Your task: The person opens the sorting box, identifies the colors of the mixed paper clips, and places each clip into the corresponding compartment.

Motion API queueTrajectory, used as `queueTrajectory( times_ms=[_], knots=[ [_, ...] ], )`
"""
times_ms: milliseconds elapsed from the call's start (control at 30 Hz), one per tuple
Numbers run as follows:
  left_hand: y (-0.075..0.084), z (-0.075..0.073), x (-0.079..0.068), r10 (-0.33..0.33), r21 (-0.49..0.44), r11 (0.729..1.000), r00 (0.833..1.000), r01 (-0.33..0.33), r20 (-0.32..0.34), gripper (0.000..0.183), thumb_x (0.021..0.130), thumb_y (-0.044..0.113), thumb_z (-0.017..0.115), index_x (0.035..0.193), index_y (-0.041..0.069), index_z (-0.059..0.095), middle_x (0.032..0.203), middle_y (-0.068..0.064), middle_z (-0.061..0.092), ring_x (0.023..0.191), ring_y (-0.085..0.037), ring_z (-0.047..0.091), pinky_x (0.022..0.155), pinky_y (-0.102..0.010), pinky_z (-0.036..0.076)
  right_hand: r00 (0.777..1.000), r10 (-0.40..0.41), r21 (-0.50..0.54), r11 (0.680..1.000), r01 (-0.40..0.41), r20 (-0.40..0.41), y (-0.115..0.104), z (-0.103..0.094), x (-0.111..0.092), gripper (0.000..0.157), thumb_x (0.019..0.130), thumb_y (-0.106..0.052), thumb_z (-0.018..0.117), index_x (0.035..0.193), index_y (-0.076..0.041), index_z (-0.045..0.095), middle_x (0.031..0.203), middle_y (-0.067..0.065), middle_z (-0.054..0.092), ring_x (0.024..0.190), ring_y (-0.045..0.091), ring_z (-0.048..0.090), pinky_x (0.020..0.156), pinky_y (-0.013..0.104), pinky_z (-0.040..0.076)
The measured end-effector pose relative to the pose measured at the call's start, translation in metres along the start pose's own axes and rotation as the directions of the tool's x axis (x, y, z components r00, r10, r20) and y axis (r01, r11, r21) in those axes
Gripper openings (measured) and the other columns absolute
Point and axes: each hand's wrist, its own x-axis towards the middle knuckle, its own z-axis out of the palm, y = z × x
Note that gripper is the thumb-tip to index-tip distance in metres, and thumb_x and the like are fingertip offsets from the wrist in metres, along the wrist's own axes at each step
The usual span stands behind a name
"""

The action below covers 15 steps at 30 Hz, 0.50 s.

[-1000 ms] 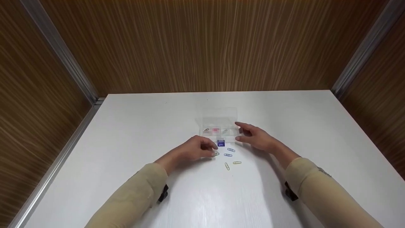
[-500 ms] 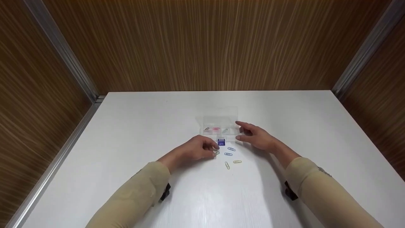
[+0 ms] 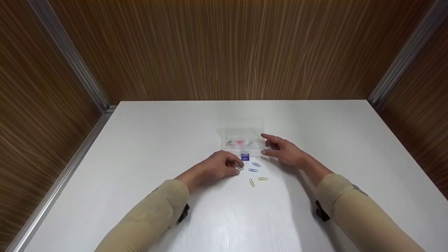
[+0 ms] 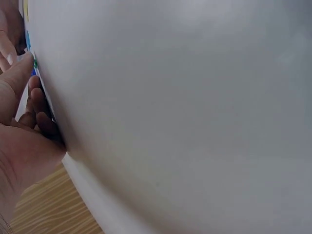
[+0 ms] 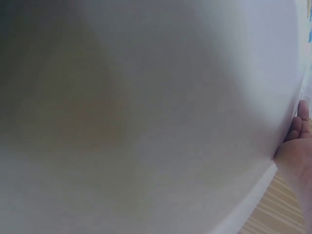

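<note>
My left hand [image 3: 218, 165] has thumb and index fingertips around a small green paper clip [image 3: 240, 169], pinching it low at the table. In the left wrist view the green paper clip [image 4: 35, 63] shows just past the thumb tip. My right hand [image 3: 285, 151] holds the right end of a clear plastic box [image 3: 255, 153], thumb at the front and index finger at the back. The box's clear lid [image 3: 245, 124] stands open behind it. Inside, separate compartments hold a dark paper clip [image 3: 229, 142], pink paper clips [image 3: 239, 142] and a pale one [image 3: 249, 144].
Two blue paper clips [image 3: 256, 164] and two yellow paper clips [image 3: 263, 178] lie in front of the box on the white table [image 3: 157, 140]. A purple latch [image 3: 245, 156] is at the box's front. Wood-grain panels [image 3: 227, 52] enclose the back and sides.
My left hand has shifted slightly to the right, its fingertips closer about the green paper clip. The right hand and the box stay in place.
</note>
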Motion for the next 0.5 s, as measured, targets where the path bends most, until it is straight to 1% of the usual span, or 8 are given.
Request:
queueTrajectory(
  times_ms=[100,267,333,500],
  knots=[
    [-0.0001,0.0002,0.0004,-0.012,-0.001,1.000,1.000,0.012,0.000,0.024,0.097,0.009,0.076,0.120,0.015,0.080,0.092,0.003,0.063,0.087,-0.013,0.055,0.081,-0.029,0.044,1.000,0.004,0.004,1.000,-0.004,0.000,0.0000,-0.0004,0.0002,0.078,0.099,-0.050,0.072,0.166,-0.034,0.037,0.156,0.010,0.045,0.145,0.033,0.036,0.126,0.060,0.019],
    [0.0020,-0.0005,0.0009,-0.046,0.029,0.999,0.999,0.046,0.008,0.023,0.098,0.011,0.076,0.119,0.020,0.081,0.095,0.004,0.062,0.091,-0.014,0.054,0.084,-0.030,0.043,1.000,0.000,0.008,1.000,0.000,-0.007,0.0002,-0.0008,0.0005,0.077,0.100,-0.047,0.073,0.166,-0.032,0.038,0.159,0.012,0.045,0.146,0.033,0.037,0.126,0.057,0.019],
    [0.0027,-0.0007,0.0011,-0.049,0.048,0.998,0.999,0.048,0.012,0.023,0.098,0.012,0.076,0.118,0.021,0.081,0.095,0.004,0.062,0.091,-0.013,0.053,0.084,-0.030,0.043,1.000,-0.001,0.008,1.000,0.001,-0.008,0.0000,-0.0008,0.0007,0.076,0.100,-0.047,0.073,0.166,-0.031,0.038,0.159,0.012,0.046,0.146,0.033,0.037,0.126,0.056,0.019],
    [0.0018,-0.0013,0.0023,-0.033,0.067,0.997,0.999,0.032,0.017,0.020,0.098,0.011,0.076,0.115,0.019,0.082,0.094,0.004,0.063,0.090,-0.013,0.053,0.083,-0.030,0.043,1.000,0.000,-0.002,1.000,0.000,-0.004,-0.0006,-0.0010,0.0012,0.078,0.099,-0.050,0.072,0.166,-0.031,0.037,0.160,0.012,0.045,0.145,0.034,0.037,0.126,0.058,0.018]
  ],
)
